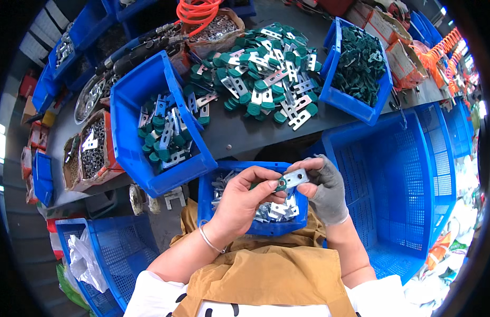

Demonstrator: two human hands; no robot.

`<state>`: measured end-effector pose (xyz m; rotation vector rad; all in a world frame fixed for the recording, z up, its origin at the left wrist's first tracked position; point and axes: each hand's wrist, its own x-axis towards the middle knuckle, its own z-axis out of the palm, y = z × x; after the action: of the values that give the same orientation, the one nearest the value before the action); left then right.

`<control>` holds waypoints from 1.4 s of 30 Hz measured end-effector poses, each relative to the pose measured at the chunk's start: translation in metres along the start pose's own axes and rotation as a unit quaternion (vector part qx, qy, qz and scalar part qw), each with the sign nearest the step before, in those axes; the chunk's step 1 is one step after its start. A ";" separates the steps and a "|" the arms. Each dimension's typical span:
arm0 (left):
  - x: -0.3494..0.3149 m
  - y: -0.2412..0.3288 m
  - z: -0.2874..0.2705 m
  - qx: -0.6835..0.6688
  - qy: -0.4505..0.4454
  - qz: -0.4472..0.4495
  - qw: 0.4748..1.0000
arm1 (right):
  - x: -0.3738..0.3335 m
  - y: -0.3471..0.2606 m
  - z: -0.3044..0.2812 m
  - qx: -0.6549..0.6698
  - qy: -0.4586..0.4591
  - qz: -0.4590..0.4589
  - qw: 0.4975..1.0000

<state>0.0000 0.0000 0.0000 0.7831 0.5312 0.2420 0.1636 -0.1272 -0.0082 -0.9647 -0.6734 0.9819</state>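
Above the blue bin [274, 229] at my lap, a flat metal plate [296, 178] is pinched between both hands. It is silver and smooth, straight-sided, with a dark round hole near its right end; a dark green piece [281, 185] sits at its left end. My left hand [249, 196], bare, grips the green end between thumb and fingers; my right hand [329, 193], in a grey glove with the fingertips exposed, holds the metal end.

Ahead on the dark, smooth bench [239, 134] lies a loose heap of slotted plates [274, 74] with rounded green ends. The right-hand plastic bin [356, 110] contains irregular dark green pieces [358, 68], their individual shapes hard to make out. My fingers cover part of the green piece, so its fit cannot be verified. My hands also obscure some of the lap bin's contents.
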 end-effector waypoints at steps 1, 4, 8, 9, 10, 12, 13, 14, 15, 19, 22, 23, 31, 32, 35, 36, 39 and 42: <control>-0.002 0.000 0.003 0.008 -0.001 0.021 1.000 | -0.001 0.000 0.003 -0.012 0.001 0.020 1.000; -0.006 0.000 0.004 0.028 -0.036 0.067 0.997 | -0.003 0.002 0.005 0.014 -0.002 0.047 0.999; -0.013 0.020 -0.003 0.044 -0.130 0.023 0.990 | -0.007 0.004 0.006 0.025 -0.038 0.037 0.998; -0.016 0.024 -0.004 0.046 -0.144 0.014 0.988 | -0.009 0.003 0.005 -0.001 -0.042 0.038 0.998; -0.020 0.025 -0.005 0.047 -0.137 0.017 0.989 | -0.009 0.002 0.003 0.017 -0.056 0.054 0.997; -0.025 0.026 -0.005 0.090 -0.161 0.025 0.982 | -0.010 -0.001 0.006 0.026 -0.076 0.044 0.996; -0.027 0.027 -0.006 0.091 -0.156 0.027 0.983 | -0.012 -0.003 0.008 0.032 -0.089 0.033 0.995; -0.028 0.029 -0.007 0.108 -0.171 0.029 0.979 | -0.014 -0.005 0.012 0.013 -0.077 0.034 0.996; -0.031 0.032 -0.009 0.125 -0.186 0.032 0.974 | -0.014 -0.006 0.013 0.016 -0.081 0.035 0.996; -0.047 0.040 0.004 0.149 -0.171 0.062 0.972 | -0.013 -0.015 0.020 -0.011 -0.115 -0.035 0.993; -0.046 0.048 0.001 0.183 -0.168 0.073 0.966 | -0.012 -0.019 0.024 -0.115 -0.100 -0.089 0.984; -0.046 0.048 -0.003 0.186 -0.192 0.073 0.961 | -0.012 -0.019 0.027 -0.148 -0.124 -0.106 0.975; -0.049 0.055 -0.007 0.476 0.144 0.474 0.727 | -0.008 -0.010 0.050 -0.241 0.048 -0.221 0.944; -0.042 0.078 -0.018 0.605 0.284 0.543 0.509 | -0.007 -0.013 0.044 -0.251 0.078 -0.209 0.942; -0.017 0.096 -0.051 0.631 0.416 0.426 0.497 | -0.006 -0.014 0.032 -0.305 0.015 -0.102 0.947; -0.012 0.093 -0.051 0.642 0.421 0.395 0.505 | -0.006 -0.015 0.033 -0.305 0.015 -0.103 0.947; -0.004 0.102 -0.030 0.667 0.422 0.422 0.446 | -0.009 -0.018 0.031 -0.374 -0.003 -0.140 0.917; 0.006 0.113 0.000 0.692 0.335 0.479 0.423 | -0.008 -0.016 0.032 -0.361 0.024 -0.120 0.925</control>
<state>0.0039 0.0803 0.0800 2.7316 0.9727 1.3503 0.1394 -0.1268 0.0193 -1.4975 -1.1191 0.4794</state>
